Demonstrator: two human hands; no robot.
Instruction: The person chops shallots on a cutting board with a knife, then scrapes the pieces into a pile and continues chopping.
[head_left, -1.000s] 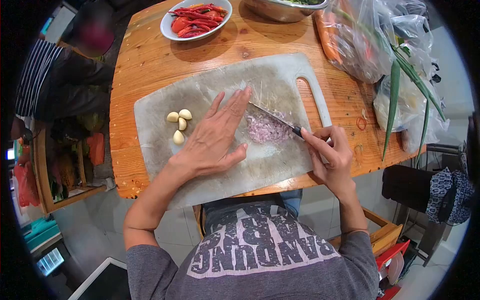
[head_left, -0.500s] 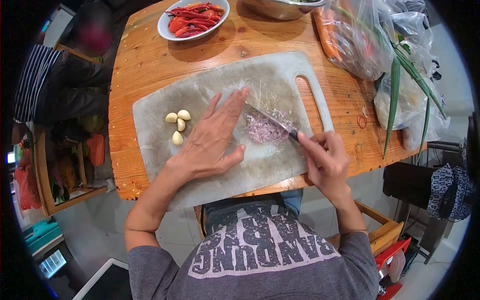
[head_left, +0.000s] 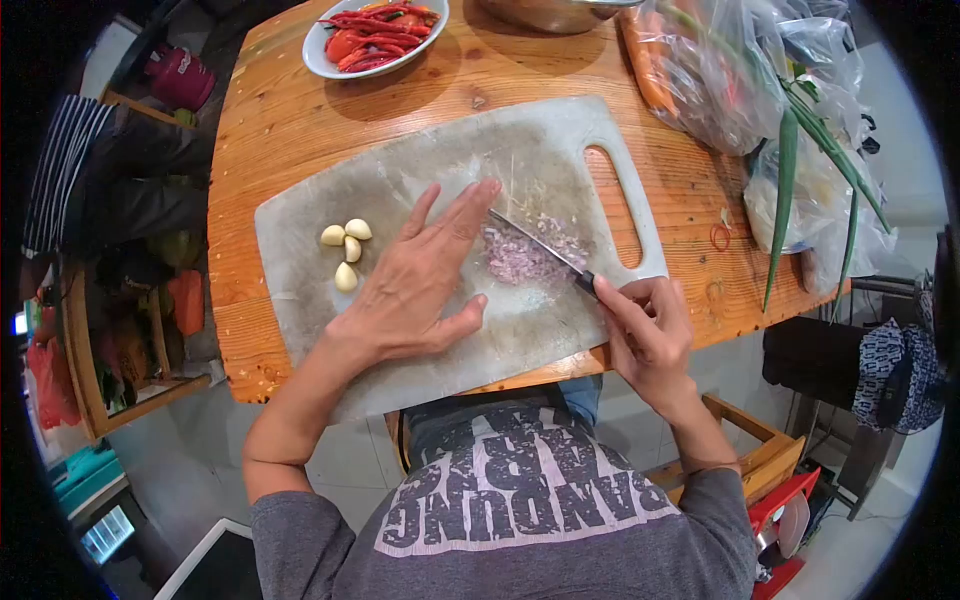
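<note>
A worn grey cutting board (head_left: 420, 385) lies on the wooden table. My right hand (head_left: 650, 335) is wrapped round the black handle of a knife (head_left: 545, 245), whose blade rests over a pile of finely chopped purple onion (head_left: 520, 258). My left hand (head_left: 420, 275) is spread above the board, palm down, its fingertips near the knife's tip; it holds nothing. Several peeled garlic cloves (head_left: 345, 277) sit on the board to the left of my left hand.
A white bowl of red chillies and tomatoes (head_left: 313, 50) and a metal bowl (head_left: 550, 14) stand at the back. Plastic bags of vegetables (head_left: 735, 100), green onion leaves (head_left: 785, 200) and a rubber band (head_left: 720, 238) are on the right. Wooden stools stand below.
The whole view has shifted slightly. The knife blade lies a little flatter over the chopped onion, and my left hand stays spread in nearly the same place.
</note>
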